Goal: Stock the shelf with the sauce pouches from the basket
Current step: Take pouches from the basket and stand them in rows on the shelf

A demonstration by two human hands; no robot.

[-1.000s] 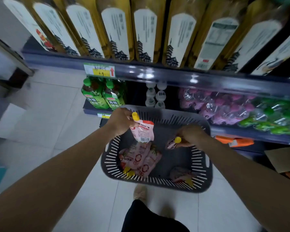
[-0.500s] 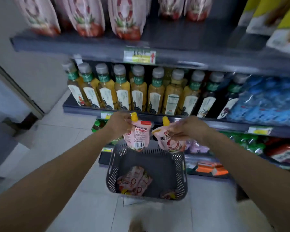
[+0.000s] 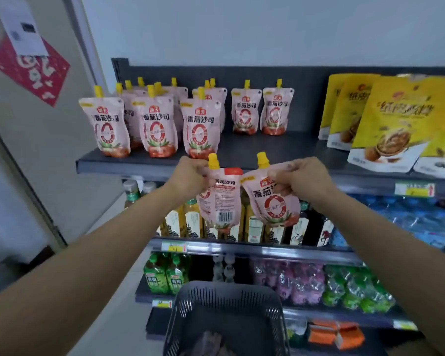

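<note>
in the head view, two sauce pouches are held up before the top shelf [image 3: 267,150]; the left pouch [image 3: 221,201] is pinched at its upper corner, just beside its yellow spout [image 3: 213,160], by the left hand [image 3: 188,176], with the barcode side turned to the camera; the right pouch [image 3: 270,204] is gripped at its upper edge by the right hand [image 3: 303,178], fingers curled round the top, with the printed front shown; the two are hung side by side, and whether their edges touch cannot be told; their spouts are raised just over the shelf's front lip.

the pouches are judged light, soft and pliable, with a smooth film that may slip; the filled belly would be dented if squeezed; the firmest hold is judged to be the stiff top seam near the spout, where they are taken now; each can probably be stood on its flat base, though toppling is likely if it is set down tilted.

stocked pouches [image 3: 154,127] are stood at 11 o'clock from the hands; bare shelf is seen at 12 o'clock; yellow snack bags [image 3: 391,119] are placed at 2 o'clock; the basket [image 3: 226,299] is seen at 6 o'clock, well below, with dim shapes [image 3: 208,340] inside, perhaps more pouches.
</note>
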